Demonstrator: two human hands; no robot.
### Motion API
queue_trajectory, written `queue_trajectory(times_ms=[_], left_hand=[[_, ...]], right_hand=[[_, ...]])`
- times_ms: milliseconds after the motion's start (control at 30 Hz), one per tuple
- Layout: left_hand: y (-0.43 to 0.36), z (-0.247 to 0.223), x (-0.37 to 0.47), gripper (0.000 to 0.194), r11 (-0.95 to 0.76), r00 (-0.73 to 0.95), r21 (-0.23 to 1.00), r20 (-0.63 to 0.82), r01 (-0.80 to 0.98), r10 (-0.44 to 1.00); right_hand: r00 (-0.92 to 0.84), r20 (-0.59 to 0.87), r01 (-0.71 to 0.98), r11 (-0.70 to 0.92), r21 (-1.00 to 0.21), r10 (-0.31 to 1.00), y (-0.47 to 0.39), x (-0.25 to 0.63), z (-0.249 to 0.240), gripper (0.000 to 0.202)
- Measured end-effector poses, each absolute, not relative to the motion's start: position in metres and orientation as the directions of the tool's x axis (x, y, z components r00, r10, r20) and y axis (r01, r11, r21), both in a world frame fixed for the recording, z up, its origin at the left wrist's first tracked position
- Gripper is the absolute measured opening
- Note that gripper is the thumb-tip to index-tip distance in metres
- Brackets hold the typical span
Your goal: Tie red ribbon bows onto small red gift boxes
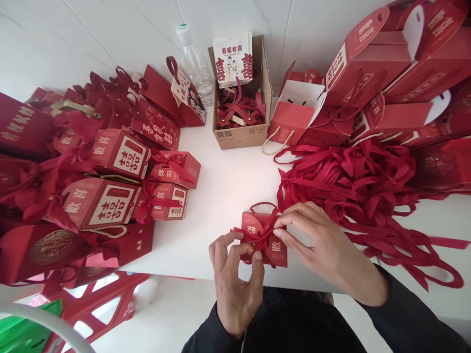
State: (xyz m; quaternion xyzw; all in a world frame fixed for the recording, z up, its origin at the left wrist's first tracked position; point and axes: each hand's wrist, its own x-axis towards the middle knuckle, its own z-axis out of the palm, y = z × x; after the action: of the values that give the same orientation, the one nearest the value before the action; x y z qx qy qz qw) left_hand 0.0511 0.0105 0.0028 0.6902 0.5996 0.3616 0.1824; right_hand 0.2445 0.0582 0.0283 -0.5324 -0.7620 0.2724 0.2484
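Observation:
A small red gift box (278,254) with gold lettering and a thin cord handle sits at the near edge of the white table. Across its top runs a red ribbon (260,239), crossed or looped in a bow. My left hand (237,279) pinches the ribbon at the box's left side, thumb against fingers. From the right, my right hand (320,245) pinches the ribbon near its centre between thumb and fingers. The fingers hide part of the ribbon, so I cannot tell how tight the knot is. Just beyond my right hand lies a heap of loose red ribbons (346,176).
Ribbon-tied red boxes (172,171) and larger red boxes crowd the left side. At the back stand a clear plastic bottle (198,73) and a cardboard box (241,139) holding ribbon pieces and a printed card. Open red boxes (371,73) are stacked at right. A red stool (91,309) stands lower left.

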Motion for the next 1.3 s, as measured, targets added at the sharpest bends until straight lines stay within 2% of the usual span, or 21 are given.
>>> queue_trajectory(times_ms=[100, 333, 567, 700, 767, 833, 900, 1000, 1100, 1233, 1300], left_hand=[[0.009, -0.003, 0.05, 0.017, -0.203, 0.0, 0.734, 0.267, 0.648, 0.964], [0.006, -0.013, 0.053, 0.016, -0.191, -0.056, 0.748, 0.291, 0.635, 0.955], [0.006, -0.014, 0.048, 0.019, -0.115, -0.066, 0.835, 0.178, 0.538, 0.982], [0.008, -0.013, 0.039, 0.017, -0.018, -0.054, 0.943, 0.038, 0.333, 0.998], [0.01, -0.014, 0.034, 0.008, 0.007, -0.142, 0.98, 0.022, 0.197, 0.99], [0.011, -0.014, 0.031, 0.008, 0.008, -0.257, 0.988, 0.032, 0.153, 0.966], [0.011, -0.013, 0.03, 0.016, 0.017, -0.305, 0.983, 0.04, 0.182, 0.952], [0.007, -0.009, 0.033, 0.039, -0.056, -0.163, 0.944, 0.115, 0.326, 0.98], [0.002, -0.007, 0.036, 0.054, -0.132, -0.075, 0.851, 0.197, 0.508, 0.978], [-0.006, -0.01, 0.036, 0.031, -0.021, -0.282, 0.872, 0.18, 0.489, 0.942], [-0.013, -0.013, 0.041, 0.027, 0.03, -0.333, 0.865, 0.16, 0.501, 0.929]], right_hand=[[-0.301, 0.097, 0.682, 0.286, -0.673, 0.949, 0.058, 0.244, 0.027, 0.012], [-0.273, 0.077, 0.708, 0.254, -0.659, 0.959, 0.056, 0.242, 0.026, 0.013], [-0.205, 0.07, 0.737, 0.201, -0.645, 0.976, 0.056, 0.24, 0.022, 0.014], [-0.166, 0.073, 0.716, 0.172, -0.676, 0.983, 0.057, 0.246, 0.031, 0.012], [-0.102, 0.046, 0.689, 0.105, -0.718, 0.994, 0.057, 0.252, 0.037, 0.016], [-0.033, -0.005, 0.66, 0.018, -0.751, 0.999, 0.055, 0.257, 0.039, 0.019], [-0.042, -0.024, 0.648, 0.009, -0.762, 0.999, 0.053, 0.258, 0.036, 0.019], [-0.174, 0.006, 0.635, 0.117, -0.763, 0.985, 0.048, 0.253, 0.027, 0.025], [-0.198, 0.02, 0.618, 0.141, -0.773, 0.98, 0.047, 0.248, 0.02, 0.017], [-0.113, 0.054, 0.621, 0.112, -0.776, 0.992, 0.046, 0.248, 0.015, 0.022], [-0.131, 0.086, 0.616, 0.149, -0.773, 0.988, 0.044, 0.248, 0.01, 0.026]])
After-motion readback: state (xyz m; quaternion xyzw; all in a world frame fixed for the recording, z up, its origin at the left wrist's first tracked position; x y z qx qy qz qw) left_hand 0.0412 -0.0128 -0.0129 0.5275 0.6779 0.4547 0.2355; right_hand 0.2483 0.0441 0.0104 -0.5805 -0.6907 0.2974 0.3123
